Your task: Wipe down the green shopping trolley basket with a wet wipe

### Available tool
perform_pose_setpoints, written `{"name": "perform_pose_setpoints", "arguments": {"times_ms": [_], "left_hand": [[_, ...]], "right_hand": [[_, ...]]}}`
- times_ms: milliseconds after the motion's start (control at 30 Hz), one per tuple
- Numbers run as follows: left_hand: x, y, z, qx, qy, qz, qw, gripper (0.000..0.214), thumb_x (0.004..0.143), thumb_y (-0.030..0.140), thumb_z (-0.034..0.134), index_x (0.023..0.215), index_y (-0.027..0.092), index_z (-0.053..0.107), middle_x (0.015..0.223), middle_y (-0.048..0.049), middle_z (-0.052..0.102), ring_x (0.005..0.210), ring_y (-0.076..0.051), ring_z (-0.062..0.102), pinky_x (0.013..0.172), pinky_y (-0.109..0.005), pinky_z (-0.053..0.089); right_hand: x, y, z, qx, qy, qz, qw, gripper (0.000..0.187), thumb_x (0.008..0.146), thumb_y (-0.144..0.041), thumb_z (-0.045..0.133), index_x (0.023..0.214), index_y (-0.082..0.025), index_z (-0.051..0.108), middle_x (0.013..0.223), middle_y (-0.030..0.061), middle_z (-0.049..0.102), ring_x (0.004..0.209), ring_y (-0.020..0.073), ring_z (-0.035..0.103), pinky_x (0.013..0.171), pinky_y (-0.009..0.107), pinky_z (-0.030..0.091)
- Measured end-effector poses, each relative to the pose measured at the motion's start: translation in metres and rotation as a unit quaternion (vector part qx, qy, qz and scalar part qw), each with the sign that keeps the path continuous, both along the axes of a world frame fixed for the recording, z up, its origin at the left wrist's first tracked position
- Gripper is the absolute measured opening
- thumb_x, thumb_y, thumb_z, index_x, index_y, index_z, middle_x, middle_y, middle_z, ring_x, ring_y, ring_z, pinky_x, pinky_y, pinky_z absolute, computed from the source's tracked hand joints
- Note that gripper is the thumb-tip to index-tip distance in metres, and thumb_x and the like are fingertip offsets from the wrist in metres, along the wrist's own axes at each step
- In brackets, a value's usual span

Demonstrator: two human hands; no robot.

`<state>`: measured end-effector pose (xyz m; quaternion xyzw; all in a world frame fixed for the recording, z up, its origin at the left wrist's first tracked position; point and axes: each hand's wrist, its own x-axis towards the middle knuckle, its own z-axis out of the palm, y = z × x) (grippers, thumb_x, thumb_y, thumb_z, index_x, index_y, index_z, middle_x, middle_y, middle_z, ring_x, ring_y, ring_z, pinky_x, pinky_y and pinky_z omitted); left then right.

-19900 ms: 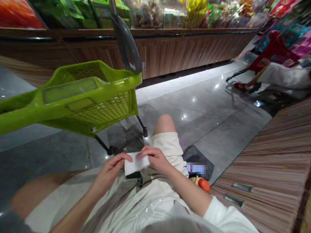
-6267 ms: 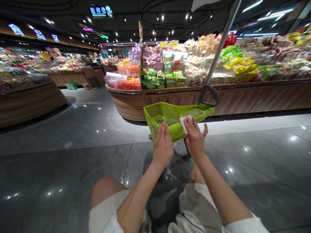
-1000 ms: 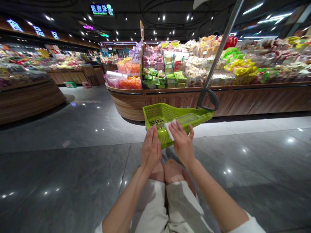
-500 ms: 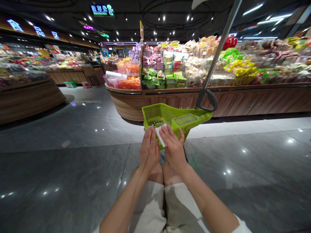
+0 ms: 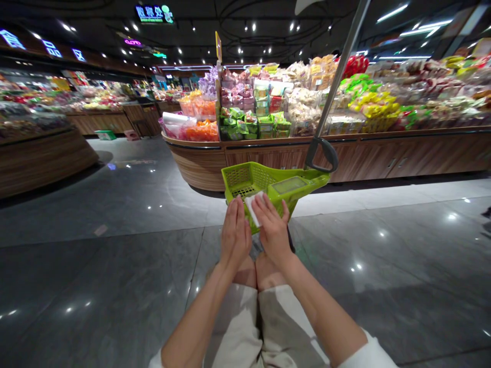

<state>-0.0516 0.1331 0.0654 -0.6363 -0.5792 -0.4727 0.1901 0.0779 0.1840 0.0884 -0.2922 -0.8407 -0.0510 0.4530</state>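
Over polished floor tiles (image 5: 115, 286), open left hand (image 5: 235, 234) and open right hand (image 5: 271, 231) touch a white tissue (image 5: 253, 208).

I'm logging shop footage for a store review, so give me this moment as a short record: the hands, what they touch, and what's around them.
left hand: flat, fingers up, beside the white paper
right hand: fingers on the paper
behind hands: green shopping cart basket
above basket: metal pole
ahead: snack bags on a wooden display counter
underfoot: grey floor tiles
clothing: pale shorts
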Motion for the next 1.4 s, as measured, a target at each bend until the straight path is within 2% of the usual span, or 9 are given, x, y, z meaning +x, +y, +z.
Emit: {"name": "perform_pose_setpoints", "arguments": {"times_ms": [133, 300, 500, 633, 733, 833, 933, 1167, 1400], "left_hand": [[-0.003, 0.001, 0.000, 0.004, 0.000, -0.007, 1.000, 0.062, 0.100, 0.018, 0.033, 0.159, 0.019, 0.014, 0.160, -0.0163, 0.034, 0.150, -0.025, 0.028, 0.121, -0.050, 0.031], [-0.001, 0.001, 0.001, -0.003, 0.000, -0.008, 1.000, 0.062, 0.100, 0.018, 0.033, 0.159, 0.018, 0.012, 0.160, -0.0175, 0.034, 0.150, -0.026, 0.028, 0.121, -0.051, 0.032], [0.001, 0.003, 0.001, 0.010, 0.009, -0.001, 1.000, 0.063, 0.099, 0.017, 0.034, 0.159, 0.016, 0.013, 0.159, -0.0198, 0.034, 0.150, -0.027, 0.028, 0.120, -0.052, 0.034], [0.000, 0.000, 0.003, -0.005, 0.015, 0.004, 1.000, 0.064, 0.099, 0.016, 0.033, 0.159, 0.018, 0.010, 0.160, -0.0175, 0.034, 0.150, -0.025, 0.029, 0.121, -0.050, 0.033], [0.001, 0.000, 0.004, -0.012, 0.014, 0.002, 1.000, 0.064, 0.099, 0.016, 0.032, 0.159, 0.018, 0.008, 0.160, -0.0180, 0.033, 0.150, -0.026, 0.027, 0.121, -0.050, 0.032], [0.001, 0.001, 0.003, -0.005, 0.018, -0.008, 1.000, 0.067, 0.098, 0.016, 0.034, 0.159, 0.017, 0.006, 0.161, -0.0195, 0.031, 0.151, -0.027, 0.026, 0.120, -0.052, 0.033], [-0.003, 0.001, 0.002, 0.004, 0.031, -0.013, 0.999, 0.068, 0.097, 0.014, 0.034, 0.159, 0.017, 0.006, 0.160, -0.0195, 0.031, 0.151, -0.027, 0.026, 0.119, -0.052, 0.035], [-0.001, 0.000, 0.003, -0.020, 0.028, -0.005, 0.999, 0.066, 0.099, 0.015, 0.033, 0.159, 0.017, 0.006, 0.160, -0.0190, 0.032, 0.151, -0.026, 0.026, 0.121, -0.051, 0.032], [0.001, 0.000, 0.003, -0.004, 0.010, -0.007, 1.000, 0.064, 0.100, 0.016, 0.031, 0.159, 0.019, 0.007, 0.161, -0.0184, 0.031, 0.151, -0.026, 0.025, 0.120, -0.052, 0.034]], "right_hand": [[0.006, 0.005, 0.001, 0.038, -0.039, 0.033, 0.998, 0.056, 0.092, -0.006, 0.037, 0.144, -0.024, 0.047, 0.146, 0.0054, 0.056, 0.145, 0.0157, 0.040, 0.123, 0.047, 0.000], [0.018, 0.019, 0.004, 0.019, 0.014, -0.063, 0.998, 0.062, 0.087, -0.004, 0.039, 0.145, -0.025, 0.047, 0.145, 0.0051, 0.058, 0.146, 0.0205, 0.038, 0.122, 0.052, 0.002], [0.002, 0.001, 0.003, 0.028, -0.040, 0.036, 0.998, 0.060, 0.088, -0.004, 0.038, 0.144, -0.024, 0.047, 0.145, 0.0062, 0.057, 0.144, 0.0150, 0.041, 0.123, 0.046, 0.001], [0.021, 0.019, 0.003, 0.011, -0.008, -0.024, 1.000, 0.067, 0.083, -0.003, 0.039, 0.144, -0.028, 0.048, 0.144, 0.0032, 0.059, 0.148, 0.0194, 0.035, 0.122, 0.052, -0.001], [0.019, 0.018, 0.000, -0.023, 0.036, -0.062, 0.997, 0.071, 0.080, -0.002, 0.038, 0.145, -0.027, 0.046, 0.146, 0.0026, 0.057, 0.150, 0.0205, 0.031, 0.122, 0.054, 0.001], [0.000, -0.001, -0.002, -0.017, 0.013, -0.010, 1.000, 0.070, 0.081, -0.002, 0.036, 0.147, -0.024, 0.045, 0.148, 0.0050, 0.054, 0.148, 0.0166, 0.035, 0.123, 0.049, 0.005], [-0.006, -0.011, -0.003, -0.002, -0.014, 0.023, 1.000, 0.069, 0.082, -0.002, 0.036, 0.146, -0.026, 0.046, 0.146, 0.0034, 0.056, 0.147, 0.0153, 0.036, 0.123, 0.049, 0.001], [0.021, 0.019, 0.001, -0.040, 0.046, -0.097, 0.993, 0.071, 0.079, -0.001, 0.039, 0.144, -0.029, 0.048, 0.145, 0.0005, 0.058, 0.152, 0.0226, 0.026, 0.120, 0.059, -0.005], [-0.003, -0.009, -0.001, 0.000, -0.004, -0.002, 1.000, 0.063, 0.085, -0.002, 0.038, 0.142, -0.025, 0.049, 0.145, 0.0054, 0.057, 0.145, 0.0163, 0.040, 0.123, 0.049, -0.003]]}}
